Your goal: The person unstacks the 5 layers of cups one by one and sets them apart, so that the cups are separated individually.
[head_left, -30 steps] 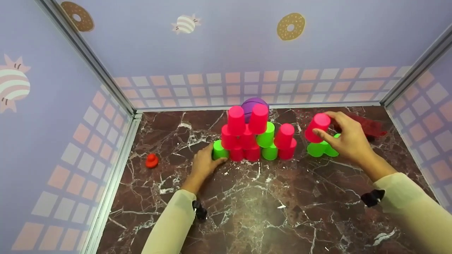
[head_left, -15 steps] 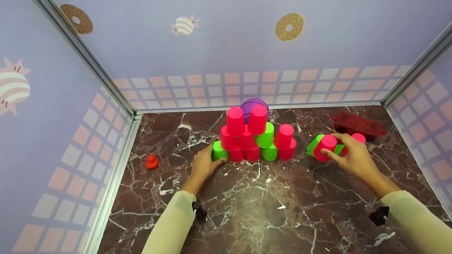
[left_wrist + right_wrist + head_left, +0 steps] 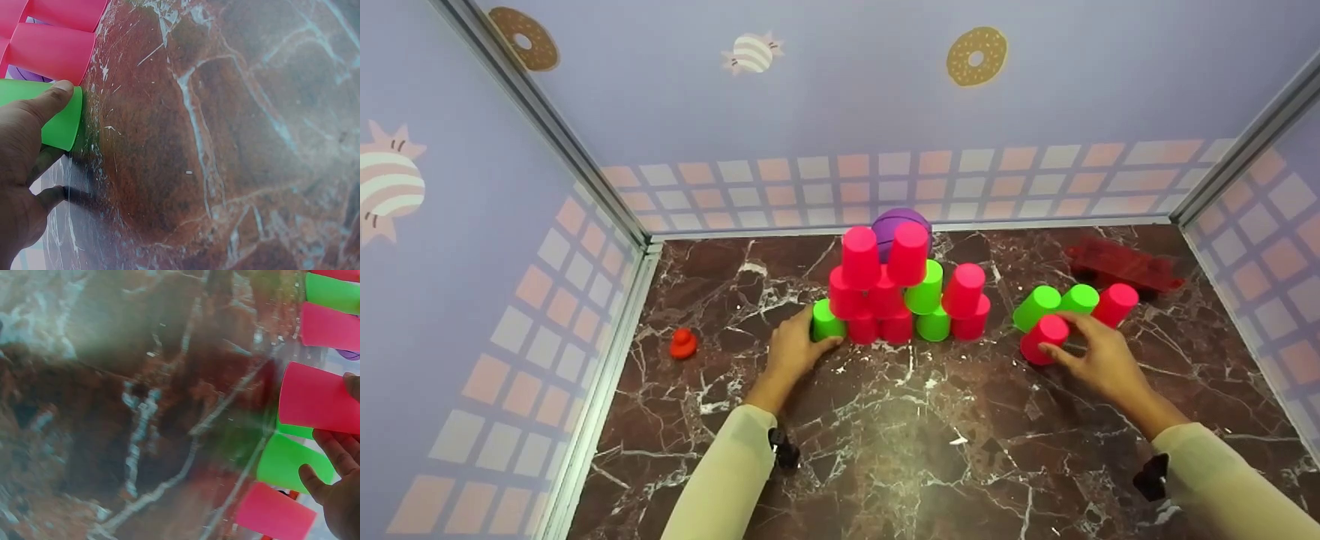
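Pink and green cups stand upside down as a stepped stack in the middle of the table. My left hand grips the green cup at the left end of the bottom row, its thumb across the front in the left wrist view. Two pink cups form the top level. Over to the right, my right hand pinches an upside-down pink cup near its top, low over the table. Just behind it stand two green cups and another pink cup.
Behind the stack sits a purple ball. A translucent red object lies at the back right, and a small orange-red knobbed thing on the left. Patterned panels wall in the marbled table.
The right hand has brought its pink cup down and toward the near side, from above the green cups to in front of them. The left hand and the stack have stayed put.
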A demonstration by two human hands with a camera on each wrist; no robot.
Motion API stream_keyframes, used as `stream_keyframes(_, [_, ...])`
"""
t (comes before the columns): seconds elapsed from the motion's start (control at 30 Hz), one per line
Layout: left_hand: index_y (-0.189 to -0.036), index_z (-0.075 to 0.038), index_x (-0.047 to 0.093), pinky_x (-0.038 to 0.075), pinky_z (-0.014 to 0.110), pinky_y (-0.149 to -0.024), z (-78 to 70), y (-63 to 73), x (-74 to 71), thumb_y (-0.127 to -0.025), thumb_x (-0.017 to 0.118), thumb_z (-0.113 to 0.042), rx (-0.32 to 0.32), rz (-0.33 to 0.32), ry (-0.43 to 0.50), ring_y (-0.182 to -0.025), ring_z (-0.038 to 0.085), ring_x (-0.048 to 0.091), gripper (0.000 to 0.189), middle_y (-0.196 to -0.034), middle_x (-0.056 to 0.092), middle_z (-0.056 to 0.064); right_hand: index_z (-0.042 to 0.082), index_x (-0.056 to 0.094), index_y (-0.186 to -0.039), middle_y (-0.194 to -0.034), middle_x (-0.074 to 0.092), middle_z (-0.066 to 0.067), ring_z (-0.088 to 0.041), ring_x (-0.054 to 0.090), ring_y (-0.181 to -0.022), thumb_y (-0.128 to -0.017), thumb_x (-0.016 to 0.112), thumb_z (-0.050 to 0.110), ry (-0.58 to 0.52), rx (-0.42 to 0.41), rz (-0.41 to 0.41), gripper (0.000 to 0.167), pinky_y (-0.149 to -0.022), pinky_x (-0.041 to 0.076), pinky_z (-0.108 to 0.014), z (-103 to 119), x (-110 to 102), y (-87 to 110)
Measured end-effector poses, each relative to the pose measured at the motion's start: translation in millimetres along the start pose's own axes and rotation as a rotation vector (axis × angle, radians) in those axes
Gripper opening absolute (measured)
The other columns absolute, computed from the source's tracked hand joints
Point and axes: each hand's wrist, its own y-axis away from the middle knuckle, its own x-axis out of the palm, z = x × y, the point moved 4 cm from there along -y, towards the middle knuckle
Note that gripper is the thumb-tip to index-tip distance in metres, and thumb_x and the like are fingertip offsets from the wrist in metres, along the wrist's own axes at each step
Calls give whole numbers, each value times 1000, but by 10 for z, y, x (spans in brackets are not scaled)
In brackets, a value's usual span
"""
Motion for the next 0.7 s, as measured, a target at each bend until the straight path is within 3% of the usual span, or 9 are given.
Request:
stream_keyframes(0.33, [-145, -20, 67, 62, 59, -90, 36, -23, 34, -84, 88, -65, 15, 7, -69, -106, 35, 80, 78, -119, 83, 9, -7, 69, -135, -123, 78, -29, -51, 78, -108, -86, 95, 11, 5, -22, -28, 58, -92, 58, -66, -27, 70, 49])
stream_keyframes(0.7, [-147, -21, 67, 62, 59, -93, 42, -28, 42, -84, 89, -64, 1, 14, -58, -108, 35, 80, 80, -121, 83, 9, -9, 63, -143, -132, 73, -33, -53, 77, -112, -90, 93, 15, -35, 23, 26, 66, -97, 58, -68, -20, 33, 24])
